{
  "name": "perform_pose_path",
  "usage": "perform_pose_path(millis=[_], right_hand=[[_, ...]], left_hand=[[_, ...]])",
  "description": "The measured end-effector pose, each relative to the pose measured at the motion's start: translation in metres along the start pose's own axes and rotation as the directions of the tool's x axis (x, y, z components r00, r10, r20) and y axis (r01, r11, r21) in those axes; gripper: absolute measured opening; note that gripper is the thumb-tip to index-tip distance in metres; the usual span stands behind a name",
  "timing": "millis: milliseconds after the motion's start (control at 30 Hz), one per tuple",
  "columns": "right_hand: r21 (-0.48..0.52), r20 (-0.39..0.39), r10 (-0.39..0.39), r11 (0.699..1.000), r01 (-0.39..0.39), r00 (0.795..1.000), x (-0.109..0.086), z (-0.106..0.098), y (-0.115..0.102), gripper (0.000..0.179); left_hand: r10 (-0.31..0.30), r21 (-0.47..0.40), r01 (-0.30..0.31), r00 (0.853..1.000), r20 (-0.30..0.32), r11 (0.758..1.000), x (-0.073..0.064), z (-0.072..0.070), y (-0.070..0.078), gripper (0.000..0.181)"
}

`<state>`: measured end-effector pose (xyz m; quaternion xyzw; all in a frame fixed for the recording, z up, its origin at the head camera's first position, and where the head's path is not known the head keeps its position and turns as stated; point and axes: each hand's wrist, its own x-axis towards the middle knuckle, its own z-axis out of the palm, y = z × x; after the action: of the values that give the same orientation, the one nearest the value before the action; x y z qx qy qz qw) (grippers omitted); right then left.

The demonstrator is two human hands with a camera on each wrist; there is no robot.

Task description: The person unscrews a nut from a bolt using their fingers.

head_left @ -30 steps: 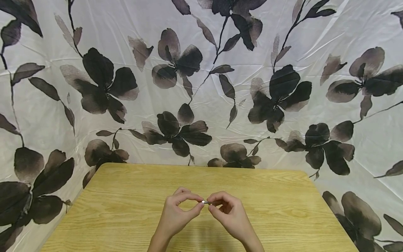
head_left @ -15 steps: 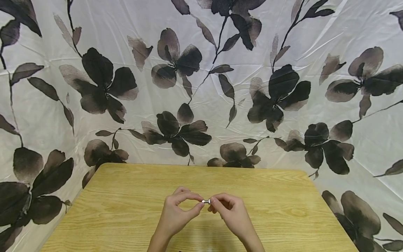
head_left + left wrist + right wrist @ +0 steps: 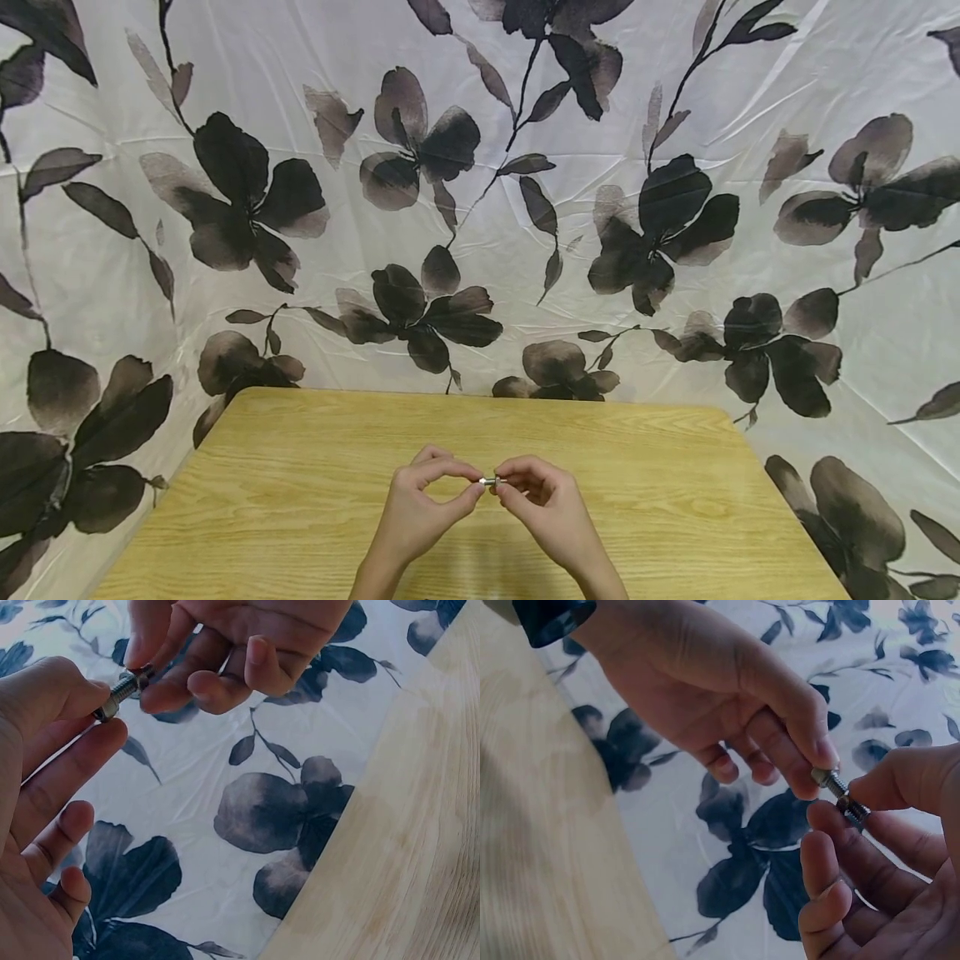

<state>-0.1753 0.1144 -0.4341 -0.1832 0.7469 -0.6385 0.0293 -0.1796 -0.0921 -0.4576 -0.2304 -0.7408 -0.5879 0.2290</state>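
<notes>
A small metal bolt (image 3: 490,481) is held level between both hands above the table. At its head end, the left hand (image 3: 417,510) pinches it between thumb and index finger; the bolt head (image 3: 106,713) shows between these fingertips in the left wrist view. A nut (image 3: 844,803) sits partway along the thread, with bare thread on both sides of it. Thumb and fingertips of the right hand (image 3: 553,507) pinch at the nut and partly cover it. The other right fingers are loosely curled under the bolt's free end.
A wood-grain table (image 3: 300,433) lies under the hands. Behind it and at its sides hangs white cloth (image 3: 525,267) with dark flower prints. A dark band (image 3: 555,619) is on the left wrist in the right wrist view.
My right thumb rolled up over the index finger half a second ago and is now back lower, with the fingertips regripping at the nut. The left hand stays almost still.
</notes>
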Motion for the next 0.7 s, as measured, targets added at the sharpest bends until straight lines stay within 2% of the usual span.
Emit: perform_pose_path(millis=[167,300,467,700], right_hand=[[0.023,-0.011,-0.039,0.999,0.039,0.999,0.0009,0.0019,0.0015,0.024],[0.025,-0.041,0.028,0.999,-0.026,0.999,0.0022,0.0025,-0.0002,0.027],[0.017,-0.05,0.118,0.993,-0.117,0.992,0.0035,0.003,-0.0012,0.033],[-0.002,-0.038,0.141,0.99,-0.141,0.989,0.0036,0.0032,-0.0001,0.031]], left_hand=[[-0.007,0.007,0.007,1.0,-0.02,1.0,-0.0001,-0.0016,0.0008,0.019],[0.018,0.006,-0.018,0.999,-0.031,1.0,0.0013,-0.0022,0.001,0.02],[0.023,-0.011,-0.023,1.0,-0.01,1.0,0.0022,-0.002,0.0015,0.018],[0.018,-0.01,-0.018,1.0,0.008,1.0,0.0015,-0.0015,0.0017,0.019]])
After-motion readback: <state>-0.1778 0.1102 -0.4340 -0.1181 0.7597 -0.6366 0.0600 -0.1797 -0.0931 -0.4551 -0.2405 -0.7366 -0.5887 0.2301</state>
